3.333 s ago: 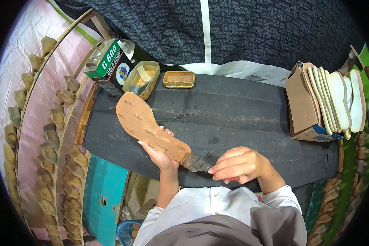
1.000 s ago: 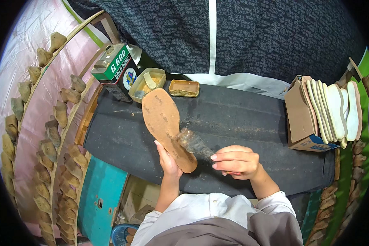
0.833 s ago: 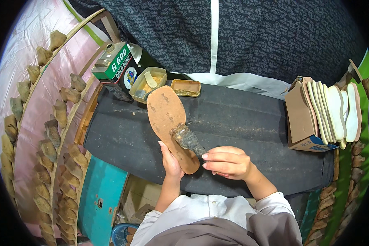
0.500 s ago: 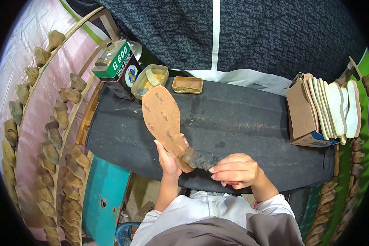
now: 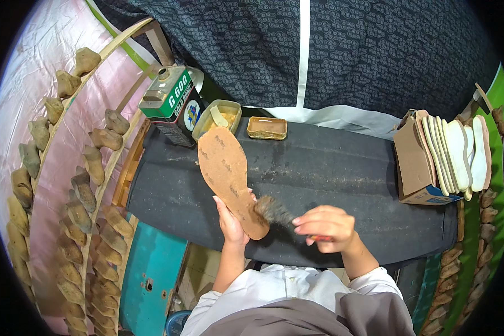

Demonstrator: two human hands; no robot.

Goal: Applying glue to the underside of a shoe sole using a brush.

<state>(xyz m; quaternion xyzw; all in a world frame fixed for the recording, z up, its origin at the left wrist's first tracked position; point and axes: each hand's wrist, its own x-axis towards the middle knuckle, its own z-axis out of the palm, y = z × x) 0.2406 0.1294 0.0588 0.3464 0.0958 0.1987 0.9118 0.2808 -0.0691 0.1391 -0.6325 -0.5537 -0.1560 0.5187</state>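
My left hand (image 5: 231, 224) grips a tan insole (image 5: 227, 173) by its narrow heel end, thumb along the left edge and fingers behind. The broad toe end points away from me, and dark printed marks dot the upward face. In my right hand (image 5: 326, 227), fingers pinch a worn brush (image 5: 275, 210) with grey-brown, caked bristles; a bit of red shows below the fingers. The bristle tip is at the insole's right edge near the heel, a little blurred. Whether it touches there I cannot tell.
Past the toe end are an open tub (image 5: 235, 109) with yellowish paste and a spatula, a small shallow container (image 5: 267, 127), and a green-and-black metal can (image 5: 171, 106). At right, a cardboard box (image 5: 411, 159) holds several insoles (image 5: 456, 151). Racks of wooden shoe lasts (image 5: 83, 187) flank the black table (image 5: 330, 168).
The brush has lifted from lying over the insole's heel face to its right edge. My right hand has shifted slightly right, and the whole view has moved a little.
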